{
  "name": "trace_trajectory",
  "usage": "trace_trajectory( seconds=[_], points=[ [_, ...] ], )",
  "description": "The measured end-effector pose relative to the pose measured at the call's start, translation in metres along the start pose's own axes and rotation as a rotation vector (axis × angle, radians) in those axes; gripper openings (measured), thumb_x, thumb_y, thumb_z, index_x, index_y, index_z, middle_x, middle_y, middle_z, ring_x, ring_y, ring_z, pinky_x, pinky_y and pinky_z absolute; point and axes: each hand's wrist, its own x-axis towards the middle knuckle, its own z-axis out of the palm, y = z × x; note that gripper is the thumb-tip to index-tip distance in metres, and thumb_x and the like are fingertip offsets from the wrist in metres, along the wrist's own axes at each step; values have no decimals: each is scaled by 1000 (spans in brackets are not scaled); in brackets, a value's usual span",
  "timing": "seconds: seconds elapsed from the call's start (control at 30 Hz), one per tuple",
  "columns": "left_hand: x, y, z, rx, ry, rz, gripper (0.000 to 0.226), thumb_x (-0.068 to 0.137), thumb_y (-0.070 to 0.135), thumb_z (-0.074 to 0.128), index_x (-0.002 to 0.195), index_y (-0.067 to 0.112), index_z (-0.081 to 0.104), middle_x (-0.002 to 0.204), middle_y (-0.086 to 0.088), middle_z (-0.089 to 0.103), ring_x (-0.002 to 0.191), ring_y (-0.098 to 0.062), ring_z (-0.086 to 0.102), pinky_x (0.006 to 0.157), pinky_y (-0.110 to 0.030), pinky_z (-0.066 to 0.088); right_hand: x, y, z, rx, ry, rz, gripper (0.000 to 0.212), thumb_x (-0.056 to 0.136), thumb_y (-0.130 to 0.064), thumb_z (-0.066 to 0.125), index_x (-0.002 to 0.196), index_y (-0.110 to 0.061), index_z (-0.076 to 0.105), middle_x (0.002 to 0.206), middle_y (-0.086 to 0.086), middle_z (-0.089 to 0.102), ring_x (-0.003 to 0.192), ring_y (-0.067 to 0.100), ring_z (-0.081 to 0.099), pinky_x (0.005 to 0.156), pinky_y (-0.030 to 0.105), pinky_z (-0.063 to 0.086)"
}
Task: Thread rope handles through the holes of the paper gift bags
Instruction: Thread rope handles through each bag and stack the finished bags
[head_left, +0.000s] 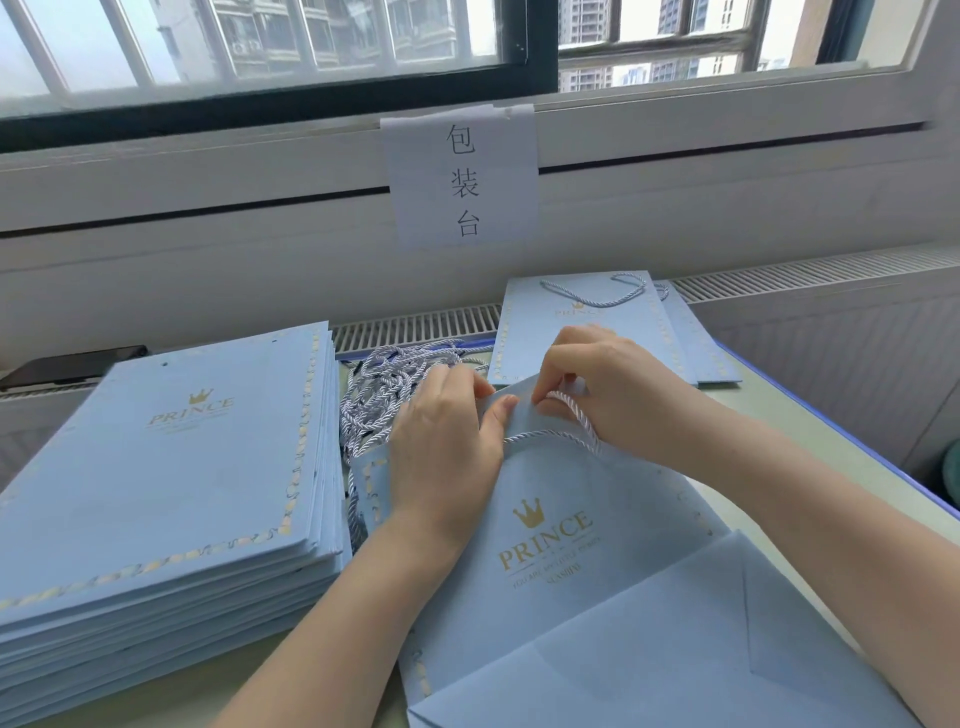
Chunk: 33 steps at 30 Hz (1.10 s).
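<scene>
A flat light-blue paper gift bag (561, 545) with a gold crown and "PRINCE" print lies in front of me, its top edge lifted. My left hand (441, 447) holds that top edge, thumb on the front of the paper. My right hand (602, 384) pinches a white twisted rope handle (566, 426) at the bag's top edge. The rope arcs across the bag's front from my left thumb to my right fingers. The holes are hidden by my fingers.
A tall stack of flat blue bags (171, 467) fills the left. A heap of loose rope handles (384, 389) lies behind my left hand. Bags with handles fitted (582, 322) lie at the back, by the radiator grille (415, 327). The table's blue edge (831, 431) runs along the right.
</scene>
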Motion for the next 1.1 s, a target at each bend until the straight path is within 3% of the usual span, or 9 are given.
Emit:
trace_trajectory(
  seconds=[0.1,0.2,0.27,0.37,0.43,0.57,0.67,0.83,1.1],
  points=[
    [-1,1,1,32,90,123,14,85,25,62,79,16,53,80,3,52,73,-20,50,69,-30,33,0,4,-5,10,20,78,17,82,-25,71,95,-17,62,103,-1,49,102,14,36,83,24,32],
    [-2,2,3,95,134,228,18,82,31,53,77,14,53,74,1,53,66,-21,51,63,-31,36,-2,4,-12,28,-62,142,34,81,-31,72,110,-24,55,105,-10,49,103,8,32,92,30,34],
    [-2,3,4,138,136,291,21,82,33,45,76,14,52,73,0,52,65,-22,51,61,-31,38,-3,4,-14,27,-125,139,27,80,-31,73,100,-38,56,95,-17,53,97,8,35,93,34,34],
    [-3,4,3,183,147,344,21,81,31,43,76,13,52,73,0,51,63,-22,50,60,-30,37,-5,-2,-20,101,-228,222,28,81,-36,69,79,-57,51,94,-9,49,100,17,43,90,33,38],
    [-3,5,3,216,144,364,22,81,31,43,76,12,53,73,-1,52,63,-23,51,59,-31,38,-6,-5,-23,66,-291,215,22,83,-36,66,81,-52,52,89,-7,49,94,15,46,79,27,39],
    [-5,5,6,246,102,391,21,82,32,49,75,12,54,74,-1,52,63,-22,51,61,-31,39,-5,-7,-28,100,-398,251,10,84,-25,66,79,-31,60,69,-9,57,62,7,48,57,20,39],
    [-6,4,9,236,91,378,20,77,24,70,74,12,54,73,-1,53,63,-23,51,60,-31,38,-6,-3,-35,288,-505,326,11,83,-12,68,87,-22,68,79,-2,67,69,9,56,65,25,44],
    [-3,7,8,215,86,387,25,82,35,44,75,13,54,73,0,52,64,-22,52,59,-30,40,-6,3,-43,422,-528,381,17,85,-6,65,93,-20,71,91,-3,72,85,10,64,80,28,49],
    [-8,7,13,238,75,417,26,81,37,42,71,17,55,70,3,53,62,-19,53,58,-27,43,-11,7,-37,258,-600,369,9,87,-31,62,80,-28,67,72,-10,64,67,9,51,68,28,39]
  ],
)
